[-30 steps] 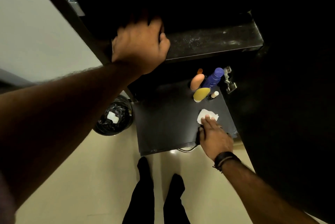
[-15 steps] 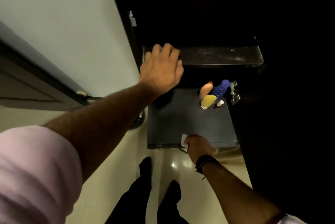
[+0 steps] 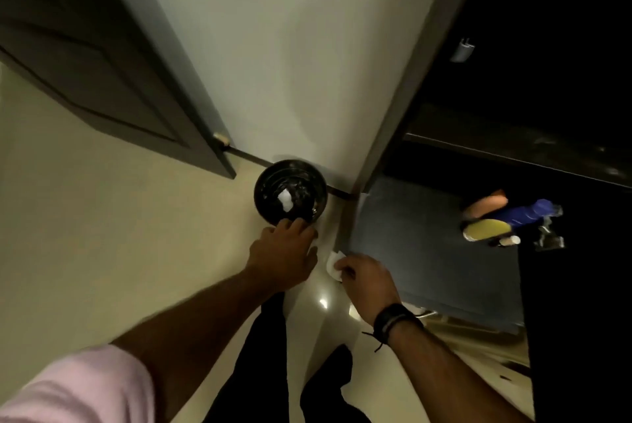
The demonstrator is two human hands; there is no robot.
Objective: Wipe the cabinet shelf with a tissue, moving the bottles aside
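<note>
— What's the room like?
— Cream floor (image 3: pixel 85 234), dark door (image 3: pixel 102 56), black bin (image 3: pixel 290 193) by the wall. Bottles (image 3: pixel 496 217) stand on the dark cabinet shelf (image 3: pixel 410 244) (far corner).
— The hands?
— Right hand (image 3: pixel 367 282) pinches the tissue (image 3: pixel 334 263) off the shelf's corner; left hand (image 3: pixel 284 251), fingers relaxed, reaches toward the bin.

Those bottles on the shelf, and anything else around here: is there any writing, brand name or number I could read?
No text is readable anywhere in the head view.
Blue bottle: any label too blurred to read.
Yellow bottle: no legible print.
Orange bottle: no legible print.
Tissue in the right hand: blank.
Bin: no visible marking.
</note>
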